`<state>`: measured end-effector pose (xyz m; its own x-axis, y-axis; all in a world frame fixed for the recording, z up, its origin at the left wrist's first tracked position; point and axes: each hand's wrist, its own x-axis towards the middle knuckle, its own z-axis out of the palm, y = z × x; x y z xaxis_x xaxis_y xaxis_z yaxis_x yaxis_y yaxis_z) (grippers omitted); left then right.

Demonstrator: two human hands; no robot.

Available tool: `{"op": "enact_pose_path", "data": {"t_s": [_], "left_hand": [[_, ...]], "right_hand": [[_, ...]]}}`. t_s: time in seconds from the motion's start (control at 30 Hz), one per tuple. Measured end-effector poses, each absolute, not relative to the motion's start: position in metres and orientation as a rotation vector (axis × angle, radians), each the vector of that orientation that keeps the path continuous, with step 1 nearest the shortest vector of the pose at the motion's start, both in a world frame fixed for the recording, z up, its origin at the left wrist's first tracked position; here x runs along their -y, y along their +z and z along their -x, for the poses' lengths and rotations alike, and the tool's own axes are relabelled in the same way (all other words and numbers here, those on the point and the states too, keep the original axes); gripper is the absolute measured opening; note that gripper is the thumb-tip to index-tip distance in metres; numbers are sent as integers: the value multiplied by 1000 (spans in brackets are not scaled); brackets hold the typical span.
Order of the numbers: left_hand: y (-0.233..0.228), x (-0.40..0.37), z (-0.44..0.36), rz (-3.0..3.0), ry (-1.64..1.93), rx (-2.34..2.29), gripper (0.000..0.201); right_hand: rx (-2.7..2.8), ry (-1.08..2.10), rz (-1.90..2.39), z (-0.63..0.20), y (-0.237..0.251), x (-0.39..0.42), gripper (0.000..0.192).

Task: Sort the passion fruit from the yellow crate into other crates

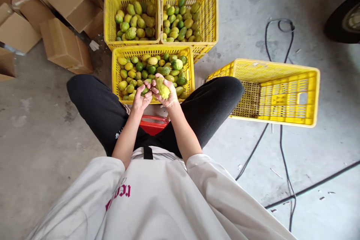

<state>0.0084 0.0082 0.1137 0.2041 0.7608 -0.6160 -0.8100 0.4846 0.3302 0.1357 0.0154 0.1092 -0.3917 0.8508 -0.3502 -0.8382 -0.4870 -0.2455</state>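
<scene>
My right hand is wrapped round a large, bumpy yellow-green lemon. Close beside it, my left hand has its fingers curled about a smaller green lemon. The fingertips of both hands nearly meet. Both hands are above the near yellow crate, which stands between my knees and holds many green and yellow lemons. My hands hide part of the fruit at the crate's near side.
Two more yellow crates, the left one and the right one, stand behind with lemons inside. An empty yellow crate lies tilted at right, near black cables. Cardboard boxes pile up at left; a tyre is far right.
</scene>
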Motion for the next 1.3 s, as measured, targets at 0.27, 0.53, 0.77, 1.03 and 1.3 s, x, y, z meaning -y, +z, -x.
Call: {"op": "enact_pose_path", "data": {"t_s": [0.27, 0.53, 0.77, 1.03, 1.3], "left_hand": [[120, -12, -7, 25, 1140, -763, 43], [121, -9, -7, 27, 1185, -791, 36], [120, -7, -6, 8, 1029, -814, 19], [121, -9, -2, -2, 1084, -775, 37], [127, -13, -7, 30, 1183, -819, 41]], "right_hand": [[-85, 1861, 519, -145, 105, -21, 41], [-162, 1824, 499, -144, 121, -15, 38], [-60, 1948, 538, -140, 113, -15, 36], [-3, 1845, 659, -139, 114, -17, 25], [-34, 1803, 421, -146, 115, -17, 34]]}}
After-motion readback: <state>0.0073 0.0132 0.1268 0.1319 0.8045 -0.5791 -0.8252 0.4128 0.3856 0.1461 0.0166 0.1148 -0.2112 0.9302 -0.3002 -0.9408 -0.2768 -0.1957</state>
